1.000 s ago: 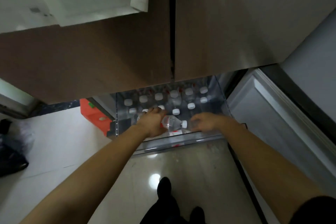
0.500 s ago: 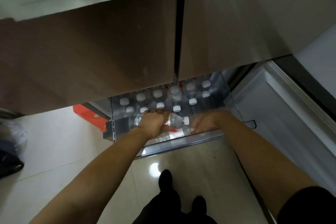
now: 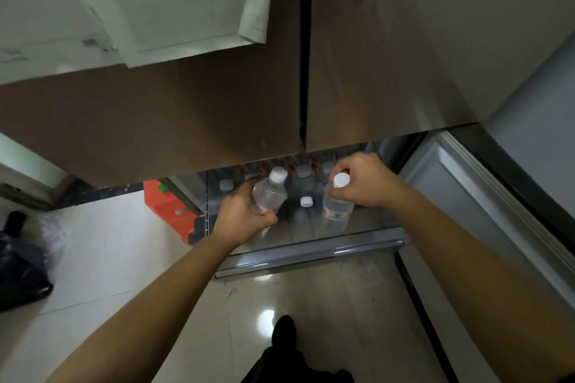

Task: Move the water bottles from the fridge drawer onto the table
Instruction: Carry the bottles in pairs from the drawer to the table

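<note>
Head view, looking down past the closed fridge doors (image 3: 389,56) at the open fridge drawer (image 3: 311,253) pulled out over the tiled floor (image 3: 93,258). Step in hand, as I read it: lifting a pair of bottles clear of the drawer, one per hand. Left hand (image 3: 245,218) has its fingers (image 3: 269,216) wrapped closed around the body of the left bottle (image 3: 269,194), which is tilted, cap toward the fridge. Right hand (image 3: 362,182) grips the right bottle (image 3: 337,204) high up near the neck, fingers curled shut just under the white cap; bottle hangs roughly upright. Both look already raised above the rest, though exact clearance is hard to tell. More capped bottles (image 3: 306,201) stand in the drawer between and behind the hands, so the job is far from done. Next move calls for pulling both straight up and back without clipping the lower edge of the doors just above the hands, then turning to the bench, which is not in view. Obstacles: drawer front rail, open side door (image 3: 466,196) at right, an orange crate (image 3: 169,207) left of the drawer, a dark bag (image 3: 21,270) on the floor far left. Person's own dark shoes (image 3: 284,328) sit close to the drawer front.
</note>
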Demonstrator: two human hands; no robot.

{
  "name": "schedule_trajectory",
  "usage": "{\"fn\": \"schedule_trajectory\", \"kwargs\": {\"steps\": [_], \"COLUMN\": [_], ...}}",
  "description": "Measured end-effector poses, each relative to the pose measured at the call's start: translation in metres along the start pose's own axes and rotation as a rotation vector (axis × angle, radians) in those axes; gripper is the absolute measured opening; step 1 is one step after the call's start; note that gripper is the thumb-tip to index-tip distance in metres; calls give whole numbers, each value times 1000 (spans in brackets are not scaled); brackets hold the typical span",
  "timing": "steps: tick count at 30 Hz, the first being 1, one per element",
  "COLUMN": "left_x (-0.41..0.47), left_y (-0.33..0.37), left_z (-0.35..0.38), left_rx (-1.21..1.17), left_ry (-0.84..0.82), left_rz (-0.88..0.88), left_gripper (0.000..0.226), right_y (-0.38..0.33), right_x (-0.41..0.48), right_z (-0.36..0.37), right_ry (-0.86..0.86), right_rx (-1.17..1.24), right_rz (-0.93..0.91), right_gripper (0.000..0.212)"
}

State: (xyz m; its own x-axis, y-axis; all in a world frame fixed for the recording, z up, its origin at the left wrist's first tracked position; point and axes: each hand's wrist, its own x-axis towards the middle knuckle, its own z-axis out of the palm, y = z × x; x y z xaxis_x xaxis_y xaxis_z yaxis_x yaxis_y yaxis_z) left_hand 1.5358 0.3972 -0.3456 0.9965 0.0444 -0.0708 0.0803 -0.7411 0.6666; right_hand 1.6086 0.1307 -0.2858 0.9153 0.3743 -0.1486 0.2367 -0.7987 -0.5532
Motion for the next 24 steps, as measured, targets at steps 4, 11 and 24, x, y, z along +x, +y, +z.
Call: {"fn": "schedule_trajectory", "kwargs": {"steps": [4, 11, 24], "left_x": [-18, -28, -38], "left_y": [-8, -9, -4], "left_z": [4, 6, 5], "left_rx": [-129, -190, -197], "left_ry": [-8, -4, 56], "left_rz": [-68, -245, -198], "left_gripper": [71, 73, 68], "right_y": [15, 5, 10], "right_x": [-15, -10, -35], "right_z": [34, 23, 64], "right_ry": [204, 80, 208], "right_rx": [13, 68, 289], "right_rz": [47, 297, 353], "right_gripper": [33, 92, 68]}}
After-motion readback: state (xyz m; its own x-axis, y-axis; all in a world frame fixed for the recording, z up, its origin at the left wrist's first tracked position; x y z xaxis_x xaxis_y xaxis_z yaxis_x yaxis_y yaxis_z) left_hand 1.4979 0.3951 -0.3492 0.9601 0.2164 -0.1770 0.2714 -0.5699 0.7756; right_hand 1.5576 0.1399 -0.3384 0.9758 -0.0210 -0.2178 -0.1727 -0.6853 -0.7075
